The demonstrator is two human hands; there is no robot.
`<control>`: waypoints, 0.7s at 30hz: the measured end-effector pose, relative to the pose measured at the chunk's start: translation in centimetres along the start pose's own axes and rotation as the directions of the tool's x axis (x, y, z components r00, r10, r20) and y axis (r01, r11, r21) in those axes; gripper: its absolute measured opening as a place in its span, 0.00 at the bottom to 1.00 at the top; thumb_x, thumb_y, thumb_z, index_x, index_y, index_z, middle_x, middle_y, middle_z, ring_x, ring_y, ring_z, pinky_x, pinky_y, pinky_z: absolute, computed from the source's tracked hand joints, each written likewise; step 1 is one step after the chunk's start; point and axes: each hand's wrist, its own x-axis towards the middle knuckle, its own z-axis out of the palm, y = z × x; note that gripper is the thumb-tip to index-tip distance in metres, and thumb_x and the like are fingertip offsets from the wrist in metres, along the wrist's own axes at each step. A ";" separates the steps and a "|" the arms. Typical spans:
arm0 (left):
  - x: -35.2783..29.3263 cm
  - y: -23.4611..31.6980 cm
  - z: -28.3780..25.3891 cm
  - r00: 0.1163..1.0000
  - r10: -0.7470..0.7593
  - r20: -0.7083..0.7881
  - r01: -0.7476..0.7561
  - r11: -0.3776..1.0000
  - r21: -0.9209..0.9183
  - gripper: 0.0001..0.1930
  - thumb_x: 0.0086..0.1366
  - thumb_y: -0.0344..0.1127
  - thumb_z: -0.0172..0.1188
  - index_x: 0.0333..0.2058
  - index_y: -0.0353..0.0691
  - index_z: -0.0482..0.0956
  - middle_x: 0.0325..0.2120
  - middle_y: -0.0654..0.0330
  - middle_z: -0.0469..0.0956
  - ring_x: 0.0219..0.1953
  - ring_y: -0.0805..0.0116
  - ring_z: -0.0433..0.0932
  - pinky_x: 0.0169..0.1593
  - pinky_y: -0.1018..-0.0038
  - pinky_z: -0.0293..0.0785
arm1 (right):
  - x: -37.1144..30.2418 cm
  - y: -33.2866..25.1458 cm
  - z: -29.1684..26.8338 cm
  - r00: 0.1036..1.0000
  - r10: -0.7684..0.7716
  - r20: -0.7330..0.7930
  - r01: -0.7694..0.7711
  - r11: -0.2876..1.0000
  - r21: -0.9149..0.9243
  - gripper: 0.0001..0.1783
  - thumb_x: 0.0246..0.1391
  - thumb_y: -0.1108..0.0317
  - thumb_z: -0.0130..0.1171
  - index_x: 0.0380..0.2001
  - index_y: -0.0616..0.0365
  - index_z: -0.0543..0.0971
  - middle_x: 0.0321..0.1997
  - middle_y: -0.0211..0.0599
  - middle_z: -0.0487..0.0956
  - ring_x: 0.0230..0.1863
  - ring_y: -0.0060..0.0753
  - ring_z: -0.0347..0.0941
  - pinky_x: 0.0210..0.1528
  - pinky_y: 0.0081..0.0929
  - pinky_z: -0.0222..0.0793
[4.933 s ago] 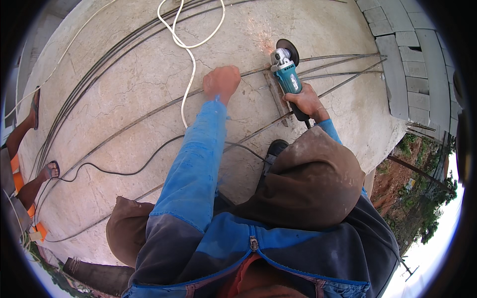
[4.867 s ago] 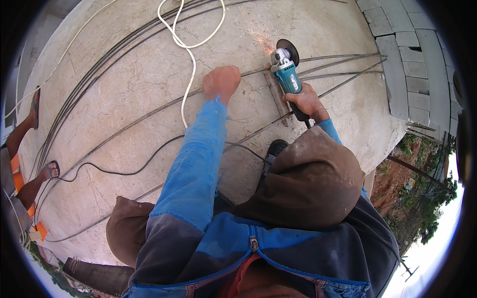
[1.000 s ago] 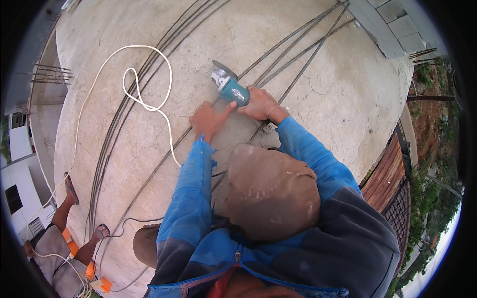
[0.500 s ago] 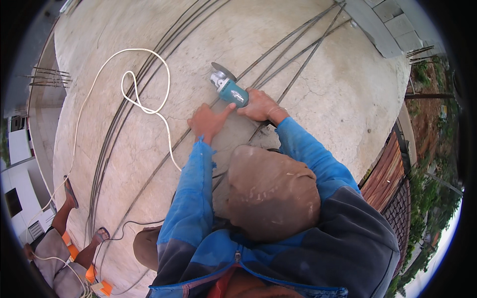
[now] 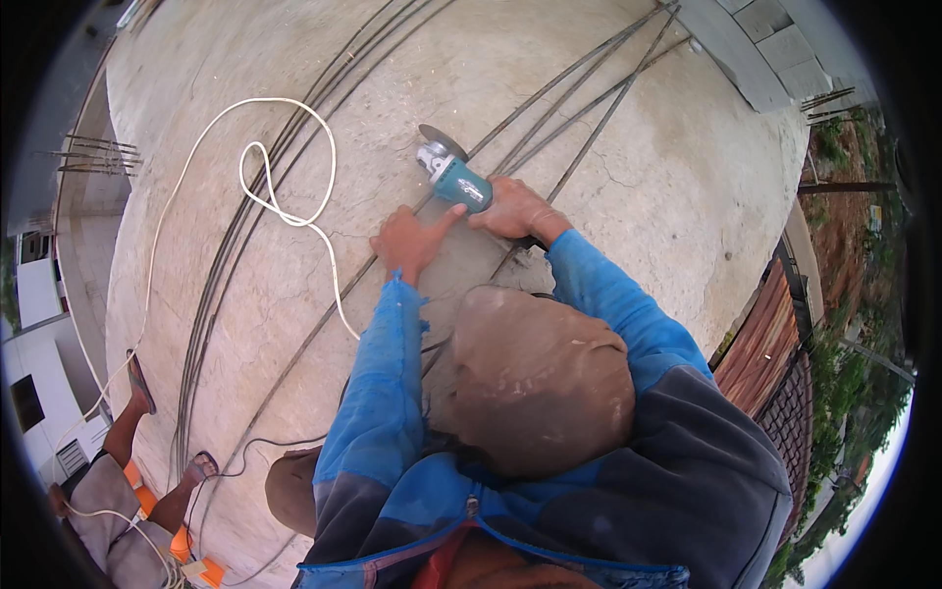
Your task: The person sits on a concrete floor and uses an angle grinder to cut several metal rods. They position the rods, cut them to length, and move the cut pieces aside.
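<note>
A teal angle grinder (image 5: 462, 188) with a silver head and a thin disc (image 5: 444, 140) lies across a dark steel rod (image 5: 324, 322) on the concrete. The disc meets the rod or stands right beside it; I cannot tell which. My right hand (image 5: 515, 208) is closed around the grinder's rear body. My left hand (image 5: 407, 239) presses down over the rod just nearer to me, fingers curled on it and its thumb stretched to the grinder's back end. The underside of that grip is hidden. My bent knee (image 5: 540, 383) rises between my forearms.
More steel rods (image 5: 579, 83) run to the far right, and a bundle of thin rods (image 5: 226, 236) curves along the left. A looped white cord (image 5: 331, 157) lies there too. Another person's sandalled foot (image 5: 203, 464) is at lower left, near orange pieces (image 5: 211, 572). Grey blocks (image 5: 785, 49) stand far right.
Hands and grinder hold nearly the same place. A few small bright specks now show over the concrete beyond the disc.
</note>
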 end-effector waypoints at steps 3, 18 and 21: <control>0.1 -0.4 0.1 1.000 -0.010 -0.022 0.010 1.000 0.001 0.62 0.49 0.96 0.61 0.45 0.28 0.88 0.43 0.38 0.90 0.51 0.40 0.88 0.60 0.41 0.72 | -0.5 -1.0 -0.4 1.000 -0.018 0.007 0.018 1.000 0.017 0.45 0.47 0.41 0.76 0.60 0.66 0.83 0.61 0.63 0.86 0.62 0.63 0.84 0.67 0.47 0.79; -0.1 -0.3 -0.9 0.998 -0.045 0.053 0.048 0.997 -0.054 0.63 0.45 0.98 0.60 0.44 0.32 0.89 0.42 0.44 0.90 0.50 0.44 0.88 0.60 0.43 0.70 | 0.4 -0.4 0.0 1.000 -0.004 0.023 0.003 0.999 0.054 0.38 0.44 0.46 0.75 0.53 0.64 0.87 0.55 0.60 0.89 0.58 0.59 0.86 0.63 0.46 0.81; -0.1 0.0 -0.9 0.998 -0.031 0.051 0.034 0.997 -0.072 0.63 0.44 0.99 0.60 0.44 0.32 0.89 0.42 0.44 0.90 0.49 0.44 0.89 0.60 0.43 0.71 | 0.4 -0.2 -0.2 0.999 0.028 0.021 -0.028 0.999 0.044 0.38 0.43 0.47 0.75 0.52 0.64 0.88 0.54 0.59 0.90 0.57 0.57 0.87 0.62 0.45 0.81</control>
